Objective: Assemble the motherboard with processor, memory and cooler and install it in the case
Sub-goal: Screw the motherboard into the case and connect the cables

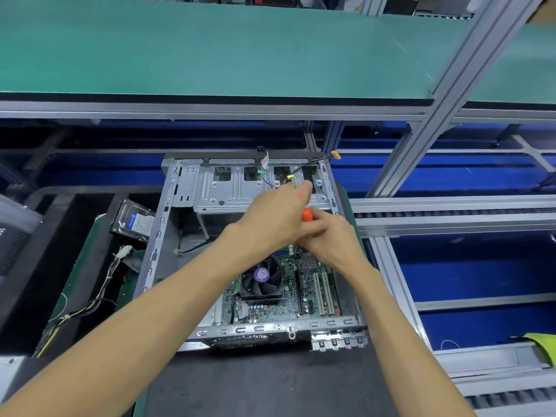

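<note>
Hands first: both of mine are over the far end of the motherboard (288, 293), which lies flat inside the open metal case (168, 224). My right hand (332, 245) has its fingers curled round a screwdriver with an orange handle (307, 215). Only the round orange top pokes out above my fingers. The tip is hidden under my hands, so I cannot tell what it touches.

My left hand (270, 218) reaches across, just beside the right one. Its fingers stretch toward the drive bay (228, 191) at the far end of the case, near some thin wires with a green plug (260, 172) and a yellow plug (290, 176). I cannot tell if this hand holds anything.

On the board sits the cooler (262, 278), a black fan with a purple sticker in the middle. White slots stand to its right.

Left of the case, a hard drive (134, 221) leans on a black tray. Near it lies a bunch of yellow and black cables (90, 305). A green shelf (210, 49) runs above it all.
</note>
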{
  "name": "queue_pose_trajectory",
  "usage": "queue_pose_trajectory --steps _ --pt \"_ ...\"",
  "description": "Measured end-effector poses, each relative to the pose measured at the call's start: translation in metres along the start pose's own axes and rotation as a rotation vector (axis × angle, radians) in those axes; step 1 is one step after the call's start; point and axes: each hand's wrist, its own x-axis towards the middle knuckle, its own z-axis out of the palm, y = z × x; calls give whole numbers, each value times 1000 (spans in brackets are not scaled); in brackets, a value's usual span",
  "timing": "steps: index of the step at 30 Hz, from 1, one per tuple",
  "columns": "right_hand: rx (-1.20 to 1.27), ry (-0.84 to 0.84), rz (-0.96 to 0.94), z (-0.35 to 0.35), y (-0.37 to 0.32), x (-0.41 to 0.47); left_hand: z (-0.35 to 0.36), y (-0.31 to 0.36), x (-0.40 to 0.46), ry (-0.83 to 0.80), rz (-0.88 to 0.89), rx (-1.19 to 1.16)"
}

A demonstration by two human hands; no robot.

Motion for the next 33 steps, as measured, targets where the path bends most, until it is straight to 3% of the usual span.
queue_pose_trajectory --steps 3,7,12,17,21,23,28,33 --pt "-4 16 -26 1 0 -1 -1 0 0 35 -38 -26" --pt "-9 11 -13 0 0 -3 -9 -1 3 -158 153 -89" --pt "-10 -2 4 0 -1 -2 1 1 1 73 -42 17" --pt "-8 2 -1 -1 -1 -3 -7 0 6 -138 153 -81" --pt "-5 -7 0 1 0 -2 0 -1 2 39 -2 -45" --pt "3 1 -16 1 1 -3 3 -2 1 50 -43 -15" --pt "4 5 -14 1 0 -4 -7 -2 3 -134 190 -61" --pt "12 -21 -25 0 0 -3 5 -3 -3 34 -16 6"
